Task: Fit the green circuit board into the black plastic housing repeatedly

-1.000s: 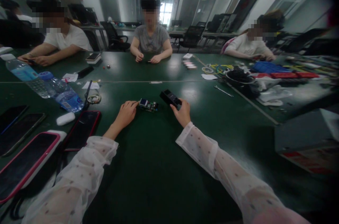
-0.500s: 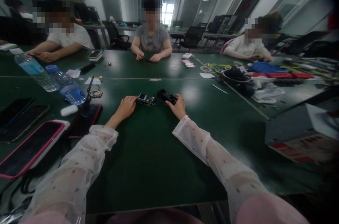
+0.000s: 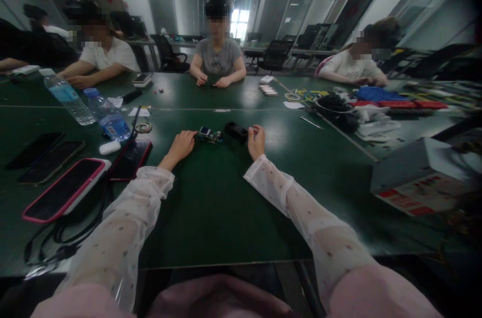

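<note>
A small green circuit board (image 3: 211,136) with a little screen lies on the dark green table. My left hand (image 3: 182,145) rests on the tabletop with fingers stretched out, and its fingertips are at the board's left end. Just right of the board sits a black oblong case (image 3: 235,132), its top recessed. My right hand (image 3: 256,142) stands on edge at the right end of this case, fingers loosely bent and apart from the thumb. The hand looks empty; whether the thumb touches the case I cannot tell.
To the left are two water bottles (image 3: 109,115), several phones (image 3: 131,160), a white earbud case (image 3: 109,147) and black cables (image 3: 81,225). A wrench (image 3: 311,123), bundled cables (image 3: 333,105) and a grey metal box (image 3: 422,172) lie rightward. Other people (image 3: 218,52) sit across the table.
My right hand has loosened from the black case, its fingers lifting and turning upright beside it. My left hand stays by the circuit board. The camera view has shifted slightly.
</note>
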`<state>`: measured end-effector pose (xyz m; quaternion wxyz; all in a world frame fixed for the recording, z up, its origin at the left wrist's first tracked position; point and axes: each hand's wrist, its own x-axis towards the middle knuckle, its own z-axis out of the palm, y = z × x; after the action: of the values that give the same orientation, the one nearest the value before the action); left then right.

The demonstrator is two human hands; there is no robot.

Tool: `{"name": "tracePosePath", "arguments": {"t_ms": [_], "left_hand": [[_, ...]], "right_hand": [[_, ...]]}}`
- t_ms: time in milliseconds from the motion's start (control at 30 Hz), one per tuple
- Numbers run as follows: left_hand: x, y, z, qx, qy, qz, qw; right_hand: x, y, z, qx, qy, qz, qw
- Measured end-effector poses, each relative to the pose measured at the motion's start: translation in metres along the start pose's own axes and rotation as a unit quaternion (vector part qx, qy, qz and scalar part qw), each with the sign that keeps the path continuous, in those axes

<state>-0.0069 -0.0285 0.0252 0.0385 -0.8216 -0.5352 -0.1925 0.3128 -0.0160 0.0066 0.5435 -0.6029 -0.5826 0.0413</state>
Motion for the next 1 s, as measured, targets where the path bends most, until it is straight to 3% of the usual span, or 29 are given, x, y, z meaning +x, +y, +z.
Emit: {"name": "tracePosePath", "arguments": {"t_ms": [300,700,833,1000], "left_hand": [[0.000,-0.001,0.002,0.010,0.007,0.012,1.000],[0.003,-0.002,0.002,0.015,-0.001,0.042,0.999],[0.003,-0.003,0.005,0.017,0.003,0.044,0.999],[0.003,-0.005,0.007,0.008,0.006,0.050,0.999]], "right_hand": [[-0.003,-0.010,-0.004,0.002,0.011,-0.056,0.998],[0.003,-0.015,-0.015,-0.058,-0.064,-0.195,0.977],[0.004,-0.007,-0.011,-0.032,-0.024,-0.181,0.983],[0.009,0.013,-0.006,-0.004,0.017,-0.104,0.994]]}}
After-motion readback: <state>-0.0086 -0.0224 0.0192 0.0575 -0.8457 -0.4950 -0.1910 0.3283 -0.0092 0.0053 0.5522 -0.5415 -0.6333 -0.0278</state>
